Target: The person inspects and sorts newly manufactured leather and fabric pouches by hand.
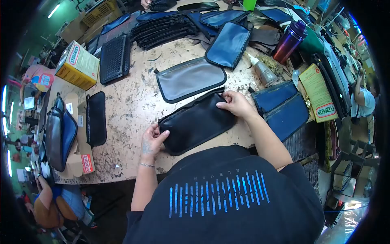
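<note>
A black pouch (199, 122) with a zipper along its upper edge is held at the table's near side. My left hand (152, 142) grips its left end, thumb on the front face. At the upper right corner, my right hand (237, 105) pinches it with the thumb in front. Just beyond it lies a grey pouch (193, 79) with black trim. A blue pouch (228, 44) overlaps the grey one's upper right corner. To the right of my right hand are blue pouches (286, 116), partly overlapping.
Left on the table (126, 101) are a black pouch (96, 118), upright pouches (61, 136) and a yellow box (79, 67). A black stack (162, 30) lies at the back. A purple bottle (289, 42), glue bottle (264, 72) and another box (319, 93) stand or lie right.
</note>
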Tool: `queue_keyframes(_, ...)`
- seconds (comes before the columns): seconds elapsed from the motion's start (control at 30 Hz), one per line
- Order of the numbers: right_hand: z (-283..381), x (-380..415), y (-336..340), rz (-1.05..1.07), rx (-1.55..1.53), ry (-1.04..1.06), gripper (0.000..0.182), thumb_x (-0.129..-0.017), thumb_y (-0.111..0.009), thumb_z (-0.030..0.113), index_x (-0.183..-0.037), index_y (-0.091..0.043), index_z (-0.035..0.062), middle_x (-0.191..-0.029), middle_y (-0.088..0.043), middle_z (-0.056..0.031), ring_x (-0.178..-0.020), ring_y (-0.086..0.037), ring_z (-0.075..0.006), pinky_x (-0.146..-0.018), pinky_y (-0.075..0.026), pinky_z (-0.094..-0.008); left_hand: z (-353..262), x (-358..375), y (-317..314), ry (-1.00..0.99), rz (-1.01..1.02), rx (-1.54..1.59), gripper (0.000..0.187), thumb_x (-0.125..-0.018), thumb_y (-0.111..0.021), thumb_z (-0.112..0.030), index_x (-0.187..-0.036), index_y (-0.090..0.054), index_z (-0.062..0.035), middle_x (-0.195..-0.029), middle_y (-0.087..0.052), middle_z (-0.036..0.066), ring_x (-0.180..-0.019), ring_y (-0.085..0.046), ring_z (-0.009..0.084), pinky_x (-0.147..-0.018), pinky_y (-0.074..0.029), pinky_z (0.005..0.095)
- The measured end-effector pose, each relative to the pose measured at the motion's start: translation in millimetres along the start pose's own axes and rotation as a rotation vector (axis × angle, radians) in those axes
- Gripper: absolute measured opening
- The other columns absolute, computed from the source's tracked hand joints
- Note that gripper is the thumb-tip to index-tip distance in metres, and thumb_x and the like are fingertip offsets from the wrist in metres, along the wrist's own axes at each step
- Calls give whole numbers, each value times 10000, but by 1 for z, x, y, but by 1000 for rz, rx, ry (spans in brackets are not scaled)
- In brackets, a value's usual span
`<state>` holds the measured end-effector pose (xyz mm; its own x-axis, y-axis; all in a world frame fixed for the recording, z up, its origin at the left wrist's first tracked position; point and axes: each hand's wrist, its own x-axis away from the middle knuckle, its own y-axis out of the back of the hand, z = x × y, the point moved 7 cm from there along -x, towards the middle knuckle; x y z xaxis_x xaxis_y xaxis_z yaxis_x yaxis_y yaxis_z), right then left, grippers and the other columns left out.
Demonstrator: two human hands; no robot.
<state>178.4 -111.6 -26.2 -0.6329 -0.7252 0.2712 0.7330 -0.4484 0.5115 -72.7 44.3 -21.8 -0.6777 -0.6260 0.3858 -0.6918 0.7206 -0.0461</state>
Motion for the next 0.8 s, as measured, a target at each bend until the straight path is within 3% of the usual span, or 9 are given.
queue_keyframes(0.03,2,-2,2,9,7,19,365,-690,-689,209,-943,-565,-23,-747,-572,-59,-697,-535,-136,-627,-431,-257,-1,2,-3,37,54,172,346,-716,-674,-101,-1000,-526,30,-749,-556,7,-619,-502,61,-572,-423,169)
queue_keyframes(0.1,-4,1,5,148,-570,8,308,-719,-656,129,-965,-550,-22,-810,-575,-41,-729,-537,-133,-658,-435,-255,4,-2,1,23,75,227,290,-744,-628,-41,-1006,-520,17,-816,-570,26,-688,-527,77,-634,-440,185)
queue_keyframes(0.13,10,8,11,149,-718,29,261,-748,-611,63,-982,-527,-16,-862,-569,-33,-752,-539,-117,-693,-436,-236,-9,-1,-7,-79,66,351,260,-757,-603,-18,-1002,-523,14,-846,-573,33,-727,-532,84,-678,-437,193)
queue_keyframes(0.2,14,9,17,167,-864,40,217,-761,-588,32,-966,-521,14,-884,-569,-30,-768,-545,-93,-705,-439,-208,-26,0,-8,-211,86,446,223,-788,-543,29,-1008,-522,6,-925,-569,43,-826,-525,93,-782,-412,208)
queue_keyframes(0.3,18,6,25,157,-1019,140,177,-769,-570,2,-939,-530,31,-871,-574,-21,-771,-550,-93,-704,-444,-203,-43,0,-10,-265,90,403,220,-795,-539,23,-1013,-521,4,-935,-564,39,-834,-519,88,-777,-413,207)
queue_keyframes(0.53,9,5,33,107,-1014,238,153,-758,-571,-38,-891,-548,33,-853,-586,-34,-748,-551,-96,-710,-449,-219,-56,4,-11,-417,111,358,206,-799,-545,14,-1004,-534,-6,-910,-562,19,-829,-500,65,-775,-399,187)
queue_keyframes(0.8,14,14,30,133,-1105,203,99,-774,-573,9,-866,-544,34,-836,-593,-38,-746,-563,-104,-693,-460,-230,-57,8,-15,-356,82,373,192,-800,-559,-20,-989,-536,3,-874,-562,12,-785,-501,60,-745,-411,187)
